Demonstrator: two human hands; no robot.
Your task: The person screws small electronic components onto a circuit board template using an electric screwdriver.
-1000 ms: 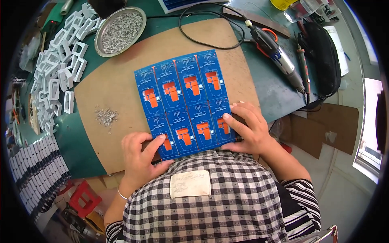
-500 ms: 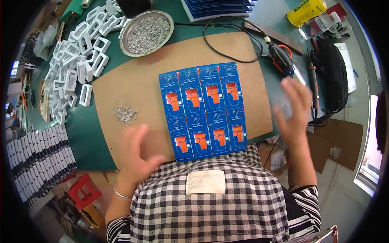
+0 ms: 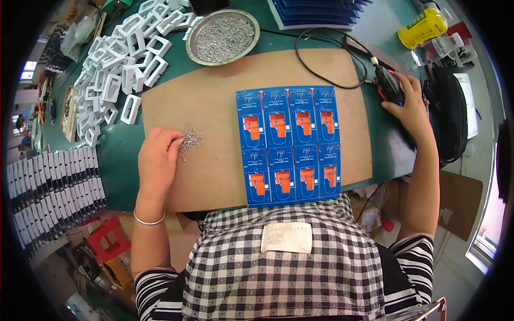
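My left hand is closed in a pinch at the left edge of a small pile of silver screws. Its fingertips hide whatever is between them. At the right, my right hand has its thumb and fingers around a dark corded electric screwdriver with red-orange parts. A blue printed board, divided into several sections with orange patches, lies flat between the hands on a brown cardboard sheet. Neither hand touches the board.
A round metal dish of screws stands at the back. White plastic frames are heaped at the left, above rows of white-and-dark parts. Stacked blue boards, a looping black cable, a yellow bottle and a black case surround the work.
My left hand has moved from the board's lower left to the screw pile and closed into a pinch. My right hand has reached up and taken hold of the electric screwdriver. The view has shifted.
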